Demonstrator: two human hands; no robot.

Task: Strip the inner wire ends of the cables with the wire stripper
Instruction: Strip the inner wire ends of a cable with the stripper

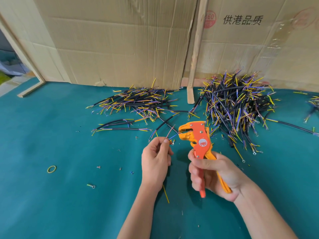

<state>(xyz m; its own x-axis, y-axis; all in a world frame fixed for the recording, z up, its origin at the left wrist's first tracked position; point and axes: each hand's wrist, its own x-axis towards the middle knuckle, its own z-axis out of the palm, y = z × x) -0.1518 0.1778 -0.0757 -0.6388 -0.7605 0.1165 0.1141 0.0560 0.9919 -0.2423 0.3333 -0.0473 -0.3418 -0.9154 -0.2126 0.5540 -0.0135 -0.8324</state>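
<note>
Head view: left hand (156, 156) pinching thin inner wires (170, 133) of one cable, tips just beside the head of the orange wire stripper (195, 135), gripped by the handles in the right hand (213, 175). Beyond, on the green worktop (51, 204), a flat cable pile (136, 100) and a taller heap (236, 104). Judged mid-task, many apparently left.

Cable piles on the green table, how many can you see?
3. A flatter pile lies left of the wooden post, a taller pile right of it, and part of another at the right edge, cut off by the frame.
</note>
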